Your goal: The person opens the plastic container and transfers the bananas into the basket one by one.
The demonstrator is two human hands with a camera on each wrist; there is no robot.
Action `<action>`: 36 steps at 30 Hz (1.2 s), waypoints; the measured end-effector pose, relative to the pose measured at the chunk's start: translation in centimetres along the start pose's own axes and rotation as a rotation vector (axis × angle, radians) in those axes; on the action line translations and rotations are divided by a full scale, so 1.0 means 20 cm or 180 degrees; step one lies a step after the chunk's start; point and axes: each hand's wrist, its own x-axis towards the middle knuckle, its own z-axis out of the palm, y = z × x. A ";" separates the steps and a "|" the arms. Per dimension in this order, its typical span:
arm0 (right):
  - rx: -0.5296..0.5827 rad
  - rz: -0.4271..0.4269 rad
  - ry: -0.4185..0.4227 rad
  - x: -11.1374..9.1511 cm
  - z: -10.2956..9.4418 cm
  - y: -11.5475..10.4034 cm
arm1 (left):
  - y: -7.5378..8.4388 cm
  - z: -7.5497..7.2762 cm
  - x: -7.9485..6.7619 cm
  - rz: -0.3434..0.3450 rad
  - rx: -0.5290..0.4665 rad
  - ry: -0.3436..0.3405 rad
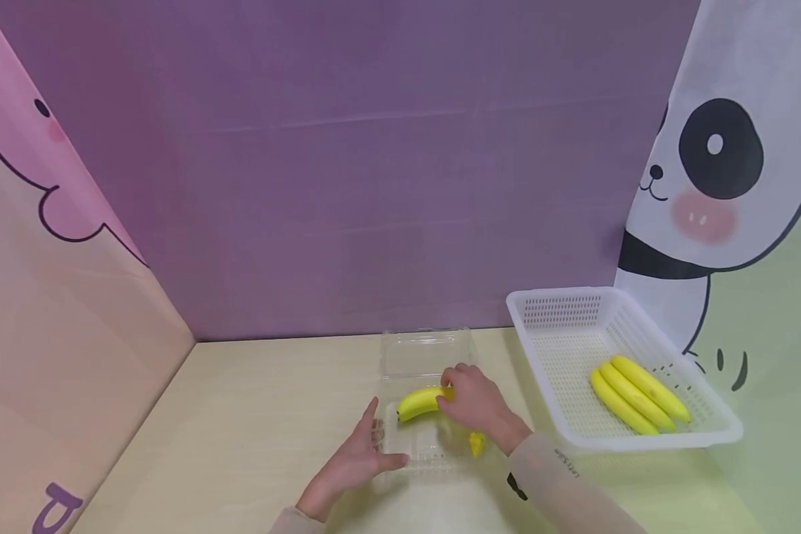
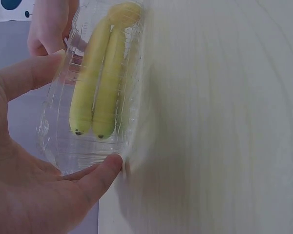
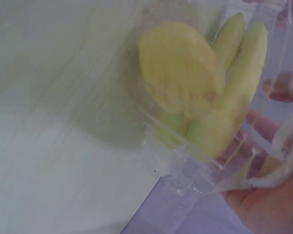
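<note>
A hinged clear plastic box (image 1: 400, 445) lies on the table with its lid (image 1: 427, 357) folded back. Inside it rests a pair of yellow bananas (image 2: 106, 83), joined at the stem end. In the head view a banana (image 1: 417, 403) shows with my right hand (image 1: 475, 400) curled over its right part. My left hand (image 1: 357, 452) is spread at the box's left end, thumb and fingers straight against the plastic. A small yellow patch (image 1: 477, 443) shows at the box's right side. Through the plastic in the right wrist view, a yellow rounded shape (image 3: 180, 68) overlaps the bananas.
A white perforated basket (image 1: 541, 371) stands on the right, with several yellow bananas (image 1: 634, 397) inside it. Behind the pale table (image 1: 240, 415) hangs a purple backdrop (image 1: 340, 185). Printed panels (image 1: 727, 222) border the sides.
</note>
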 end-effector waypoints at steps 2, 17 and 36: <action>-0.0059 0.0047 -0.0032 0.00 0.01 -0.01 | 0.00 0.00 0.00 0.0006 -0.0010 -0.0001; -0.0182 0.0158 -0.0287 0.00 0.08 -0.02 | 0.01 0.00 -0.01 -0.0039 -0.0064 -0.0057; -0.0107 0.0067 -0.0366 0.00 0.11 -0.01 | 0.01 -0.01 0.00 -0.0044 -0.0039 -0.0054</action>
